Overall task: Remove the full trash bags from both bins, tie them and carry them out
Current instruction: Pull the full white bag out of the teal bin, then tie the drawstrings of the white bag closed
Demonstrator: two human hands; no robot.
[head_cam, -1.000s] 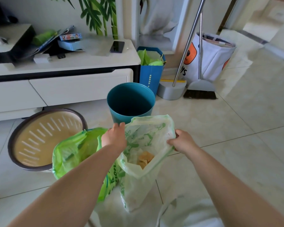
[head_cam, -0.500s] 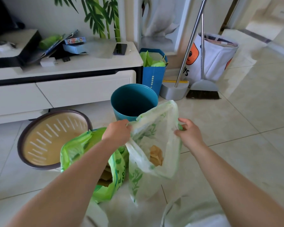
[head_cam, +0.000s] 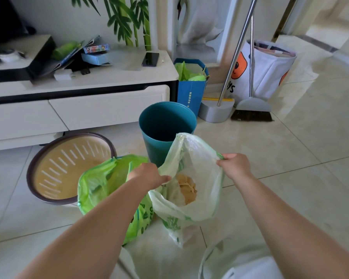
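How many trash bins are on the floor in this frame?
2: the teal bin stands behind the white bag; the slatted beige bin lies left, by the green bag. None seems hidden.

Only 1 view: a wide-angle camera on the person's head, looking forward and down along both forearms at the floor point(head_cam: 290, 150). The hands and bags sit close below it at centre; the bins lie just beyond, and a cabinet point(head_cam: 101, 105) and broom point(head_cam: 252, 109) fill the upper frame, lines bowed by the lens.
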